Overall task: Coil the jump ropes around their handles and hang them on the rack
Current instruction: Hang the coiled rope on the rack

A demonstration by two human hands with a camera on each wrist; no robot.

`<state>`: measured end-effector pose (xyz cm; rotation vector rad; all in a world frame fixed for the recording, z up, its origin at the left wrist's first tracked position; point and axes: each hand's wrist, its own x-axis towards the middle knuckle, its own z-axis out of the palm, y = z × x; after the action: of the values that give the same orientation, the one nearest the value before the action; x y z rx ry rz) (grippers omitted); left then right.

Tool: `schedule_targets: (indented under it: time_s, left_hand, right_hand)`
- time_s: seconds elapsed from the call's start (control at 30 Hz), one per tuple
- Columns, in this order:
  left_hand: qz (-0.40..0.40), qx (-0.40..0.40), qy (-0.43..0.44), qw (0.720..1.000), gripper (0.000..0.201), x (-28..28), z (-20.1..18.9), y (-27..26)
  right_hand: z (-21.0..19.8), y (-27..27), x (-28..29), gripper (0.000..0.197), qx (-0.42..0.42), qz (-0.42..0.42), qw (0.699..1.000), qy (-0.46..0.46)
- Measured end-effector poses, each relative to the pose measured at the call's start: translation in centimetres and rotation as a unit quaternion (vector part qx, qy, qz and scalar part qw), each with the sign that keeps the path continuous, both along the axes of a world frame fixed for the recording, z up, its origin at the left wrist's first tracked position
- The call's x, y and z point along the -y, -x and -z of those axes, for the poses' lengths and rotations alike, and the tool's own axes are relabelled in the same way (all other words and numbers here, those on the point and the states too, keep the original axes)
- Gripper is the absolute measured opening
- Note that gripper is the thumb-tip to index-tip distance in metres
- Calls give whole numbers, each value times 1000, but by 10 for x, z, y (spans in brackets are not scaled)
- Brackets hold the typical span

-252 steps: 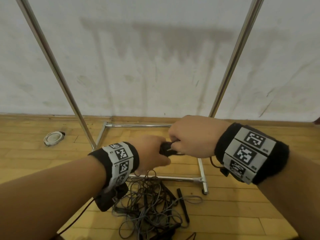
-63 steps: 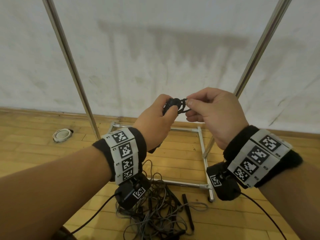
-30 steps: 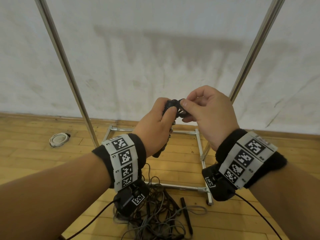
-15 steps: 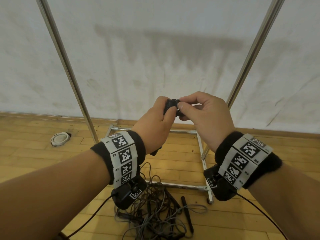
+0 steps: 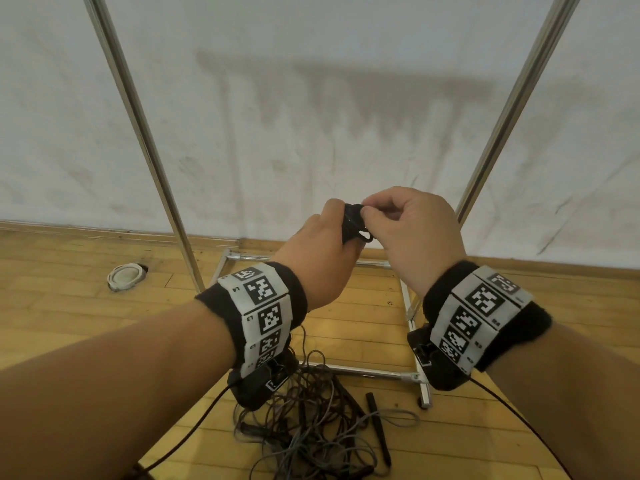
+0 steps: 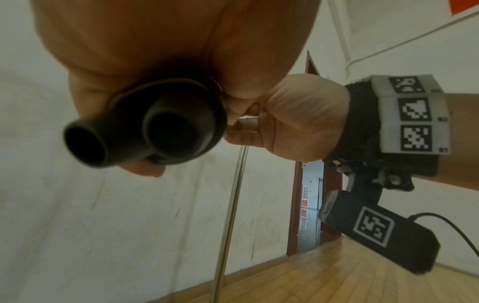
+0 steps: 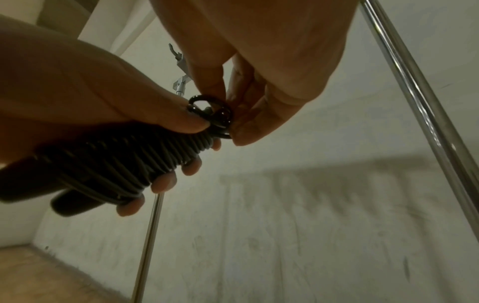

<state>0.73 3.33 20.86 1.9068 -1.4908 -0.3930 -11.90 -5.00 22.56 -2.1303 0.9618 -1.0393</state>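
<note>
Two hands were up at chest height: left hand (image 5: pixel 320 258) gripped the black coiled jump rope bundle (image 5: pixel 351 223), lifted from down by the floor tangle (image 5: pixel 311 434). Left wrist view: both handle ends (image 6: pixel 145 127) poked out. Right wrist view: right hand (image 7: pixel 259 82) pinched the black end loop (image 7: pixel 210 111), tucked tighter than a second ago, so I'd guess hanging's next.

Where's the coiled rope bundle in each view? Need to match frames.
Head: coiled rope bundle at centre, mostly hidden between left hand and right hand.
Left wrist: upper left, handle ends facing the camera.
Right wrist: left of centre, coils showing.
Shared landmark: chrome rack pole.
</note>
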Motion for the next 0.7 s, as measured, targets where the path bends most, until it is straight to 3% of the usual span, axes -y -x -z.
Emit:
schedule_targets:
  time_s: [0.17, 0.37, 0.7]
  left_hand:
    - [1, 10, -3, 1000, 15, -1, -3, -3]
    - [-22, 75, -13, 997, 17, -2, -2, -2]
    - [-34, 84, -19, 996, 17, 9, -7, -1]
  right_hand:
    - [-1, -2, 3, 23, -35, -13, 999, 22]
    - [-1, -6, 5, 17, -76, -24, 997, 17]
    - [-3, -13, 8, 17, -6, 6, 999, -33]
